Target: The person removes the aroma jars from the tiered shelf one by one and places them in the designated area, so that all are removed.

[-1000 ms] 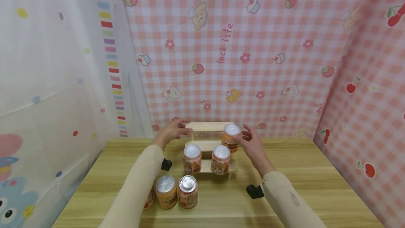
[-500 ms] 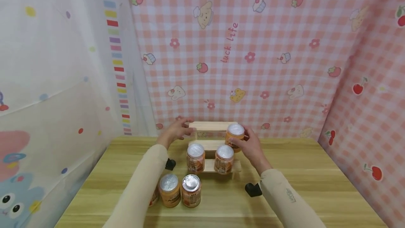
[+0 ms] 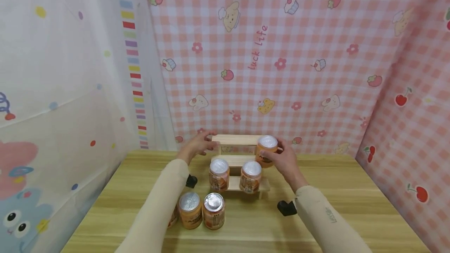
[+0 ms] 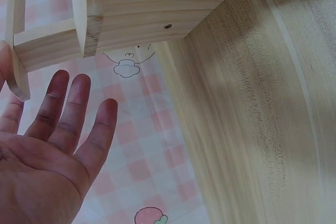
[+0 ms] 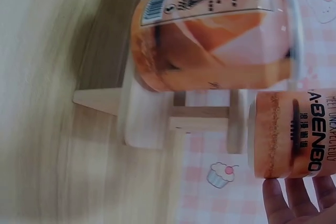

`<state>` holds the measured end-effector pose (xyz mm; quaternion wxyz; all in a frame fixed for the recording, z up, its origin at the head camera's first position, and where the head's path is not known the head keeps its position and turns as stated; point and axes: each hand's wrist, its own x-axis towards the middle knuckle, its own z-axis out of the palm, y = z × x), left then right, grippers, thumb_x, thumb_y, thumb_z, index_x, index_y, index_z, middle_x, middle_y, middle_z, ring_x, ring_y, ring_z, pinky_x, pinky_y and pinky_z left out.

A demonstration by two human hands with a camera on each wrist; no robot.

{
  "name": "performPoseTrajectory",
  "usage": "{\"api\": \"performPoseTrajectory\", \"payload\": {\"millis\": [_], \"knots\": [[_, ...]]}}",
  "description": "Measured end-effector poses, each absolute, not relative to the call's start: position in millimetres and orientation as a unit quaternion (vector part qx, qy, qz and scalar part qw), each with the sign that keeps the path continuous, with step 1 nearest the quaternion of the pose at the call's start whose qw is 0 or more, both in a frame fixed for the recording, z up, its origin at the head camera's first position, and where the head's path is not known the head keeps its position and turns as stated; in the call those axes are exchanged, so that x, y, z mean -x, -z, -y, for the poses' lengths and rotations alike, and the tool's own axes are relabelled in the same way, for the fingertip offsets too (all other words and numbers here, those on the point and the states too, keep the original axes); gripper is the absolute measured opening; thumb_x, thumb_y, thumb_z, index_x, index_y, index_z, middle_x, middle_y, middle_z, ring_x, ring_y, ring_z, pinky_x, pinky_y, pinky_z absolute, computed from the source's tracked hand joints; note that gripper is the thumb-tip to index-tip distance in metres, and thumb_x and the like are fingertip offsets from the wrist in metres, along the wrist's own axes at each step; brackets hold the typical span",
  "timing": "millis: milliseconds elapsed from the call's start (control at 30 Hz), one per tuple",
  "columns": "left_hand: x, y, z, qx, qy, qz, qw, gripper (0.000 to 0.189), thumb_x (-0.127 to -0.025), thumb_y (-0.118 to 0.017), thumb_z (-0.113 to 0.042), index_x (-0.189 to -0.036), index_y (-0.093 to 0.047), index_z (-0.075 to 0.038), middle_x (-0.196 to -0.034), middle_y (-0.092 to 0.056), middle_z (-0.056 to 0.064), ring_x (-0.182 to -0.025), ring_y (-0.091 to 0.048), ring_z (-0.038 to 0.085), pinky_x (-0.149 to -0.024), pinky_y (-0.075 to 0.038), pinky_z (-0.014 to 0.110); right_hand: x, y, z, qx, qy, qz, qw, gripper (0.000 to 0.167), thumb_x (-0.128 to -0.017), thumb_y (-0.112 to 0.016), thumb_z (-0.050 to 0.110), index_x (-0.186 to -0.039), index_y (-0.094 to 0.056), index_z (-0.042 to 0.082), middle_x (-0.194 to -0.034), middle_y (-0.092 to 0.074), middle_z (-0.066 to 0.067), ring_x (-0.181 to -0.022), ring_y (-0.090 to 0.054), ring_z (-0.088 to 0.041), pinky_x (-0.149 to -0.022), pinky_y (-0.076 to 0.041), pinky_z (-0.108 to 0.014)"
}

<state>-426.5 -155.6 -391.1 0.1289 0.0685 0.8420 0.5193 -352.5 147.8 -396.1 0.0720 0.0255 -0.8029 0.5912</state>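
Note:
A stepped wooden rack (image 3: 234,140) stands on the table. My left hand (image 3: 197,146) pinches the left end of its top board between thumb and index finger; in the left wrist view the other fingers (image 4: 100,135) stretch out straight below the rack. My right hand (image 3: 287,162) grips an orange-labelled can (image 3: 266,154) with a silvery lid, at the right end of the middle step. In the right wrist view its fingertips (image 5: 274,192) lie against that can's side. Two similar cans, a left one (image 3: 219,178) and a right one (image 3: 251,179), stand upright on the lowest step.
In front of the rack, an orange can (image 3: 191,213) and a can with a shiny lid (image 3: 213,214) stand on the wood-grain table (image 3: 337,206). Another can (image 3: 173,218) is mostly hidden by the left sleeve. A checked cloth (image 3: 302,89) hangs behind.
My right hand has gone from spread fingers beside the can to a closer grip on it, and the can has shifted slightly right. My left hand stays at the rack. The head view has turned slightly.

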Motion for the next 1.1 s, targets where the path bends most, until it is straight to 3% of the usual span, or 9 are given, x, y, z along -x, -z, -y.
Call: {"api": "performPoseTrajectory", "payload": {"millis": [233,500,800,1100], "knots": [[425.9,393.3,158.4,-0.064,-0.525,-0.838,0.133,0.056,-0.099,-0.064,-0.025,-0.148,-0.042,-0.014,-0.134,-0.052,0.021,-0.117,-0.057,0.035,-0.099,-0.046,0.057,349.2,384.3,-160.2,-0.035,-0.582,0.808,0.088,0.070,-0.087,-0.079,0.022,-0.145,-0.044,0.006,-0.136,-0.049,-0.019,-0.120,-0.053,-0.035,-0.093,-0.050,-0.044],[426.6,394.2,159.6,-0.073,-0.507,-0.849,0.129,0.057,-0.098,-0.064,-0.028,-0.149,-0.042,-0.015,-0.137,-0.051,0.020,-0.118,-0.057,0.034,-0.093,-0.050,0.050,330.1,361.6,-176.9,-0.052,-0.572,0.815,0.078,0.074,-0.087,-0.079,0.027,-0.146,-0.042,0.004,-0.135,-0.051,-0.019,-0.117,-0.053,-0.030,-0.086,-0.050,-0.029],[430.2,386.1,158.0,-0.073,-0.498,-0.854,0.132,0.056,-0.099,-0.063,-0.027,-0.149,-0.042,-0.015,-0.136,-0.052,0.019,-0.118,-0.057,0.034,-0.092,-0.051,0.048,302.7,339.2,-178.9,-0.095,-0.578,0.809,0.050,0.068,-0.087,-0.080,0.023,-0.141,-0.044,0.003,-0.134,-0.052,-0.017,-0.119,-0.054,-0.029,-0.089,-0.051,-0.030],[428.0,386.8,156.8,-0.064,-0.496,-0.855,0.135,0.049,-0.099,-0.063,-0.025,-0.144,-0.046,-0.017,-0.133,-0.054,0.018,-0.117,-0.057,0.034,-0.090,-0.051,0.048,267.1,354.8,-153.7,-0.143,-0.590,0.795,0.010,0.069,-0.084,-0.081,0.015,-0.144,-0.046,0.007,-0.129,-0.057,-0.016,-0.114,-0.056,-0.028,-0.085,-0.053,-0.034]]}}
